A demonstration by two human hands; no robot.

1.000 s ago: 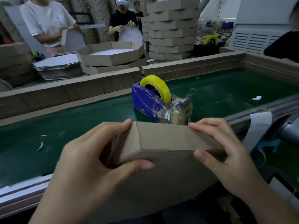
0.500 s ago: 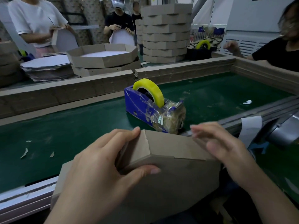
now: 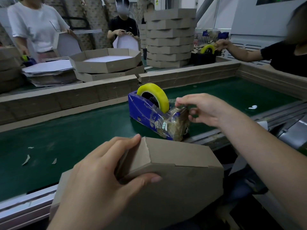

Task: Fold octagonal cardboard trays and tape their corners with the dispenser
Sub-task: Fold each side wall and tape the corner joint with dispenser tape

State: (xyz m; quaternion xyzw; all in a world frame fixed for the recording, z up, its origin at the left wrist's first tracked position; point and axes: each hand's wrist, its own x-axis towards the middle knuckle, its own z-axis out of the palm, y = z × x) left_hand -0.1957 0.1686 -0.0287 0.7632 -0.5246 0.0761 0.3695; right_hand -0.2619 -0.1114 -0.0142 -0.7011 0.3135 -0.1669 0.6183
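My left hand (image 3: 106, 173) grips a folded corner of a brown cardboard tray (image 3: 179, 180), thumb on the outer face and fingers over the top edge, near the front of the belt. A blue tape dispenser (image 3: 146, 112) with a yellow tape roll (image 3: 159, 93) stands on the green belt just beyond the tray. At the dispenser's cutter end, my right hand (image 3: 202, 108) pinches the clear tape end (image 3: 178, 106) between thumb and fingertips.
The green belt (image 3: 66, 130) has cardboard walls at the back and right, with paper scraps (image 3: 26, 159) at the left. Beyond are finished trays (image 3: 106, 61), a tall tray stack (image 3: 169, 37), flat blanks (image 3: 48, 70), another dispenser (image 3: 205, 53) and three other people.
My right hand has let go of the tray's right edge and reached up to the dispenser, where it takes the tape end. My left hand keeps its grip on the corner.
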